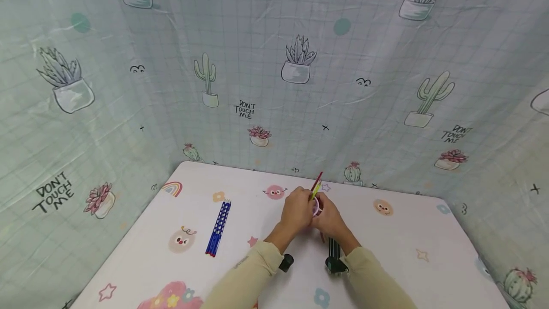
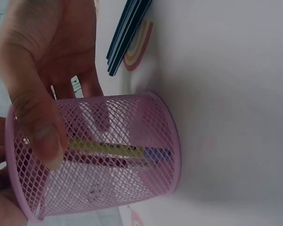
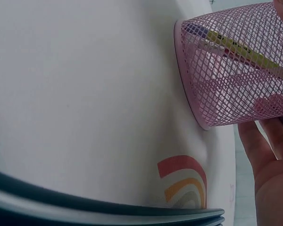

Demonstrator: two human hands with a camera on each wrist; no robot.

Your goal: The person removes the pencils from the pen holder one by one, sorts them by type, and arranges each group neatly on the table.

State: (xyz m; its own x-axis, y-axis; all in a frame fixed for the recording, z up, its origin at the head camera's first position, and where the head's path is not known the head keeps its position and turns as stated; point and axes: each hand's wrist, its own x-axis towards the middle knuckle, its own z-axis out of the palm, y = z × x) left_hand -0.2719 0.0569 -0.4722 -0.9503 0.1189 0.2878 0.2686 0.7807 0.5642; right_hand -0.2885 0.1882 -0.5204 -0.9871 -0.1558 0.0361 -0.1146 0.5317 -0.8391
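A pink mesh pen cup is between my two hands, near the far side of the table. My left hand grips it from the left, its thumb pressed on the outer mesh near the rim. From the other side my right hand holds the cup, with fingers against the mesh in the right wrist view. Inside lean a yellow pencil with a blue end and a dark red pencil. Both poke out above the rim. In the wrist views, the cup's base is close to the tabletop; contact is unclear.
Several blue polka-dot pencils lie side by side at the left. Dark green pencils lie by my right forearm, beside a dark green object. A small dark cylinder is by my left sleeve. A patterned curtain stands behind the table.
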